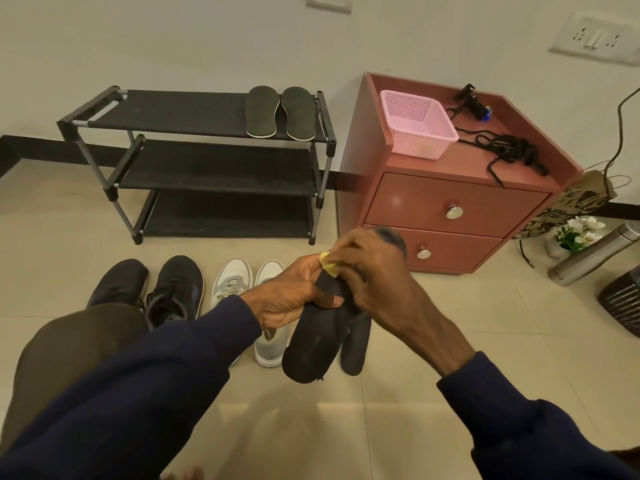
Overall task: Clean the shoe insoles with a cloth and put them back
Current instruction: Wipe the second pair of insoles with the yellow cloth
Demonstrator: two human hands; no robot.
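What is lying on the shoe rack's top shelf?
Two dark insoles lie side by side at the right end of the rack's top shelf. The shelf fabric directly under them is covered, as are their lower faces.

Beige tiled floor [346,427], white wall [173,39], black rack [180,114], reddish drawer cabinet [433,199].

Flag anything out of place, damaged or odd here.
The steel flask lies tipped on its side on the floor by the cabinet. Black cords sit in a tangled heap on the cabinet top. The black insole in the left hand looks frayed at its lower edge. The right hand holds a yellow cloth against it.
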